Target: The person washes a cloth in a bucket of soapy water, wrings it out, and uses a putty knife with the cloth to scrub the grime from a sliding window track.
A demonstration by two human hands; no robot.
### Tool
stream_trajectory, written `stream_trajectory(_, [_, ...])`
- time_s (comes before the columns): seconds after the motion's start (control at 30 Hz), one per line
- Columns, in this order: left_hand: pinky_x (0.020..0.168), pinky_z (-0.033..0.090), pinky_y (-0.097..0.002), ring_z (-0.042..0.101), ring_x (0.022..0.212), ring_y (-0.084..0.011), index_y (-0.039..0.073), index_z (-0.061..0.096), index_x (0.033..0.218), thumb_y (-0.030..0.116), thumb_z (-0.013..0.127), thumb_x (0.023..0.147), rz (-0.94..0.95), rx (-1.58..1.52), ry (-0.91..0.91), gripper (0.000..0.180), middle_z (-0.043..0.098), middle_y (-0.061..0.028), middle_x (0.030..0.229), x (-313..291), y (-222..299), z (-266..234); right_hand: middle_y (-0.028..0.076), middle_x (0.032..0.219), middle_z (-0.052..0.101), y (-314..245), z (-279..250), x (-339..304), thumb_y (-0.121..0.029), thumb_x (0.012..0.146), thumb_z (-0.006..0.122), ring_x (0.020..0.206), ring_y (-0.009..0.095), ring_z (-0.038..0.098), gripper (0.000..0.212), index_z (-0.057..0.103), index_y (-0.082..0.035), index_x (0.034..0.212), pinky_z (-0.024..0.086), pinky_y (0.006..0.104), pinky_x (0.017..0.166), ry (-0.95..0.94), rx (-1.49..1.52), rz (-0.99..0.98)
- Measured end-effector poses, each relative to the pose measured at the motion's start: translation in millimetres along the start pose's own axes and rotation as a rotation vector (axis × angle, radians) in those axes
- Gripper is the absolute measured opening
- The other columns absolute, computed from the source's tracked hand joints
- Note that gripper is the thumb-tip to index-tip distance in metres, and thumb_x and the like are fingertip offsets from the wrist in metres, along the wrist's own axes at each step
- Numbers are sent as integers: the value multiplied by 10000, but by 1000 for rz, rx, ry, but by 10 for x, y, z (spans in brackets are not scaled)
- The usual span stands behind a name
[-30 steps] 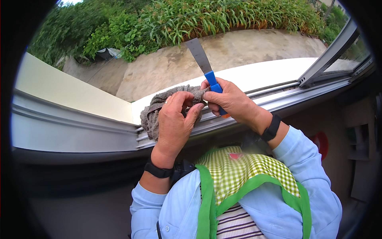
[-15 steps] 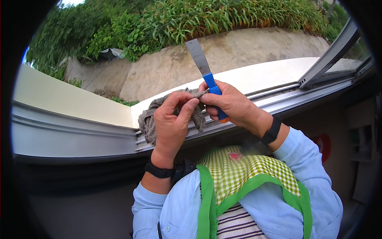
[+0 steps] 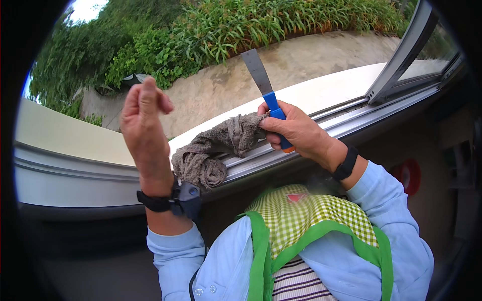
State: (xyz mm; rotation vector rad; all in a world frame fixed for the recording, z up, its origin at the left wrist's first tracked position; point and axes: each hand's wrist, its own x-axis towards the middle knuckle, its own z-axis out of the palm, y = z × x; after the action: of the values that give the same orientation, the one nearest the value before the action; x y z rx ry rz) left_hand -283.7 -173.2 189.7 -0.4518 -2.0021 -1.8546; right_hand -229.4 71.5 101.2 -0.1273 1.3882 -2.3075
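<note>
1. My right hand is clamping the blue-handled scraper and one end of the grey rag lying on the window track.
2. My left hand is hanging free, fingers loosely apart; unsupported, the rag may be slipping off.

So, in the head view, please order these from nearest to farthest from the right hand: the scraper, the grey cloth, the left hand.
1. Scraper: gripped in the right hand.
2. Grey cloth: touching its fingertips, trailing left along the window track.
3. Left hand: raised apart, far left.
</note>
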Motion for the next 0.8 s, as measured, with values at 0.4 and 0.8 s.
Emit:
stream_trajectory(0.4, [992,451,-449,569,1181,-398,75,501,1391,531,673,855,-12,1011,-814,724,600,-242,1272,-194,-484,-113,-19,741,497,-35,-209,-162,-118,936,611,602,73,492,173,511,-68,1069,449,254,536,41,61,-95])
stream_trajectory(0.8, [756,452,-226,541,804,-73,-56,625,1017,174,449,1044,-448,6,-690,291,636,26,910,-592,-450,681,-33,747,486,-97,-986,-900,-143,970,556,591,48,476,256,522,-41,1201,405,205,526,344,-423,-198])
